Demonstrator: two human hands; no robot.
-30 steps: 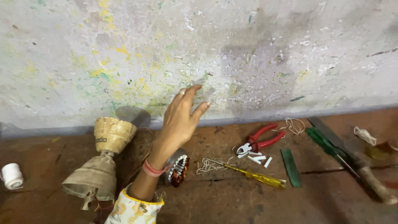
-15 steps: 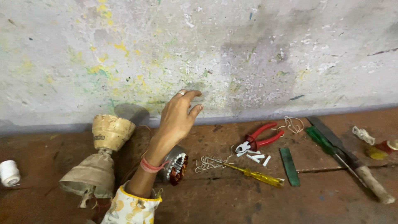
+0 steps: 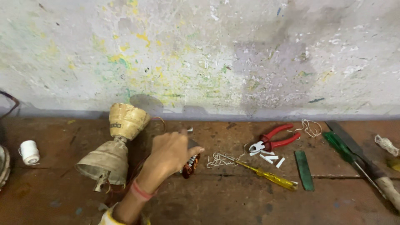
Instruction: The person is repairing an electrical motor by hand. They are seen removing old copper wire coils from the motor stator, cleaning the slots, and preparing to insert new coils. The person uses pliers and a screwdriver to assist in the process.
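Note:
My left hand (image 3: 170,153) reaches in from the bottom edge, a red band on its wrist. Its fingers are curled over a small copper-wound motor rotor (image 3: 191,165) that stands on the brown wooden surface (image 3: 216,200); the hand covers most of the rotor. A dirty cream motor housing (image 3: 109,156), bell-shaped with a rounded cap (image 3: 126,120) on top, lies just left of the hand. My right hand is out of view.
A white spool (image 3: 29,151) lies far left. Right of the rotor are tangled white string (image 3: 216,158), a yellow-handled screwdriver (image 3: 268,178), red-handled pliers (image 3: 276,139), a green flat strip (image 3: 303,170), a green-handled screwdriver (image 3: 341,149) and a wooden-handled tool (image 3: 385,185). A paint-spattered wall (image 3: 208,54) stands behind.
My left hand came down from the wall, where it was raised with fingers spread, and closed over the rotor on the surface. The view also shifted slightly.

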